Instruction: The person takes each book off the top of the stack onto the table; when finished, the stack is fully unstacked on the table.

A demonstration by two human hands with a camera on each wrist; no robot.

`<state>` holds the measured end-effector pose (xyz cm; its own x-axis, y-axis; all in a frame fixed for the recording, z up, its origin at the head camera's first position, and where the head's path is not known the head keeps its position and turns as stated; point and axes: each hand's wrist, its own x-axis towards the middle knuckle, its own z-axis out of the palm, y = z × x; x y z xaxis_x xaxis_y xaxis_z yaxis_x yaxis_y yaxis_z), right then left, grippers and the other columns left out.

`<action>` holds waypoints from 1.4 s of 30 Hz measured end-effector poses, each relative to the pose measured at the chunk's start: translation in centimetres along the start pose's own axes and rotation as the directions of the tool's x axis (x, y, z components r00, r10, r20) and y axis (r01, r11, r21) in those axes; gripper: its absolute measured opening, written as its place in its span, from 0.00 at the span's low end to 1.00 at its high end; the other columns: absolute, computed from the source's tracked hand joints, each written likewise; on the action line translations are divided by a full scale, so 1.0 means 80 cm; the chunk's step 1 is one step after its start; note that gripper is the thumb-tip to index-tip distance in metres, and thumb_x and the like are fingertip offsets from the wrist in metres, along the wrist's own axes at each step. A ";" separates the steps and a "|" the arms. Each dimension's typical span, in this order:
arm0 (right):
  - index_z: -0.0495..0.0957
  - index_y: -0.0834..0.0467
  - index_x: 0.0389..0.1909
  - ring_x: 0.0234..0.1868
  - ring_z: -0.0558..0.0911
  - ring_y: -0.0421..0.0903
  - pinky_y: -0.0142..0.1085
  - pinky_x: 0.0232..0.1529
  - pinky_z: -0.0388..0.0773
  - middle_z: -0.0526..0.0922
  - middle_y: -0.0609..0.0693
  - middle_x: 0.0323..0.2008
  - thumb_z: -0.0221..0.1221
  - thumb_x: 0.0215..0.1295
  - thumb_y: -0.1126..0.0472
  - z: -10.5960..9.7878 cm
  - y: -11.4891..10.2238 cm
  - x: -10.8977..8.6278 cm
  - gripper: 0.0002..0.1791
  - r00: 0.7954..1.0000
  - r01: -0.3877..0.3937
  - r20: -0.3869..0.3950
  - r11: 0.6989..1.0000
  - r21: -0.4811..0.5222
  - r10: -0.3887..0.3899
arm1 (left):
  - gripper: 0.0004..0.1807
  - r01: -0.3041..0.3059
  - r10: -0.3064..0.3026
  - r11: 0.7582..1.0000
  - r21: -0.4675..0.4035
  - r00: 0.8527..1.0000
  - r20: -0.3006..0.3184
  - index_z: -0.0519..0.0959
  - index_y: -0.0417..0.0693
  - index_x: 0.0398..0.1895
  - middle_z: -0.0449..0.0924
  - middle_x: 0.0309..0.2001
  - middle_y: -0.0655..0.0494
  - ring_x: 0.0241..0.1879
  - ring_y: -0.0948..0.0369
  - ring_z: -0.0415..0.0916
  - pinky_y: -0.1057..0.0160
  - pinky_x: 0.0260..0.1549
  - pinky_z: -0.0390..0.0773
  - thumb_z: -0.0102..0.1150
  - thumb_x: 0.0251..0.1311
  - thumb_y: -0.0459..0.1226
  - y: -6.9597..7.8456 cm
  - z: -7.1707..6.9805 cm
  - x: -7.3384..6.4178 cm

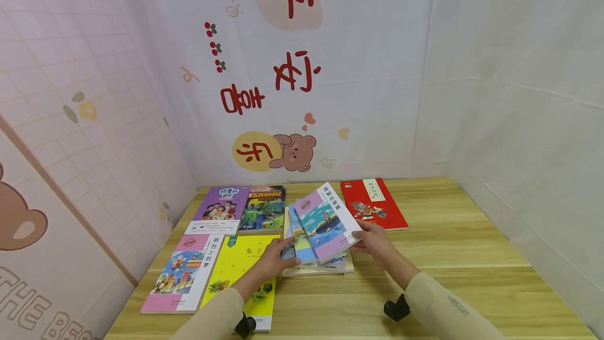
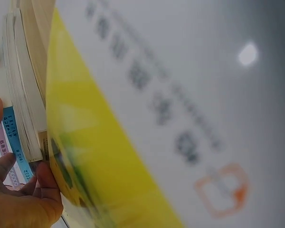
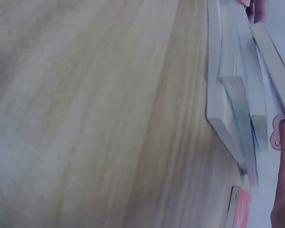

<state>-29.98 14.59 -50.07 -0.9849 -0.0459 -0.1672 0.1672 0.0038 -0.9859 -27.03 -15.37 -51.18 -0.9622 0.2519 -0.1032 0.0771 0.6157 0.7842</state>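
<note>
My right hand [image 1: 375, 243] pinches the lower right corner of a paperback [image 1: 325, 222] with a sea picture, lilac bands and a white title strip. In the right wrist view this book [image 3: 275, 71] stands tilted apart from the books under it. My left hand [image 1: 279, 257] holds the lower left side of a blue-covered book [image 1: 304, 245], which the sea-picture book partly covers. The left wrist view shows fingers [image 2: 45, 190] against the blue spine [image 2: 18, 142] and neighbouring page blocks. Beneath lies a small stack of books [image 1: 316, 271], mostly hidden.
Left of the stack lie a yellow book [image 1: 240, 298], a lilac-and-white book [image 1: 176, 274], a purple book [image 1: 219, 203] and a green-pictured book [image 1: 263, 209]. A red book [image 1: 377, 206] lies behind, to the right. Fabric walls [image 1: 368, 93] border the wooden table [image 1: 453, 256].
</note>
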 end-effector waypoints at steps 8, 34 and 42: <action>0.63 0.65 0.71 0.34 0.86 0.54 0.50 0.43 0.83 0.83 0.61 0.44 0.53 0.71 0.69 -0.006 0.005 0.003 0.28 1.000 0.019 -0.004 0.999 0.040 -0.019 | 0.37 -0.020 0.020 1.000 -0.008 1.000 0.011 0.64 0.51 0.74 0.56 0.71 0.34 0.68 0.38 0.57 0.35 0.61 0.63 0.66 0.63 0.45 -0.001 -0.002 -0.001; 0.61 0.74 0.69 0.38 0.85 0.51 0.52 0.47 0.81 0.81 0.66 0.50 0.52 0.71 0.72 -0.026 0.003 0.002 0.27 0.996 0.087 -0.004 0.995 0.041 -0.087 | 0.38 -0.008 0.008 1.000 0.008 1.000 -0.003 0.65 0.53 0.74 0.58 0.69 0.36 0.65 0.40 0.61 0.35 0.61 0.64 0.67 0.62 0.46 -0.002 0.000 -0.003; 0.56 0.74 0.71 0.37 0.86 0.46 0.48 0.47 0.81 0.79 0.65 0.52 0.52 0.73 0.71 -0.060 -0.005 0.008 0.29 0.993 0.110 -0.041 0.992 0.062 -0.108 | 0.38 -0.013 0.013 1.000 -0.001 1.000 -0.007 0.65 0.52 0.74 0.57 0.70 0.35 0.65 0.39 0.60 0.35 0.60 0.64 0.67 0.62 0.46 -0.002 0.000 -0.003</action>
<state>-30.90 19.33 -49.78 -0.9982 -0.0051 -0.0598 0.0600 -0.0630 -0.9962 -26.80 -15.49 -51.26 -0.9628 0.2552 -0.0886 0.0897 0.6114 0.7863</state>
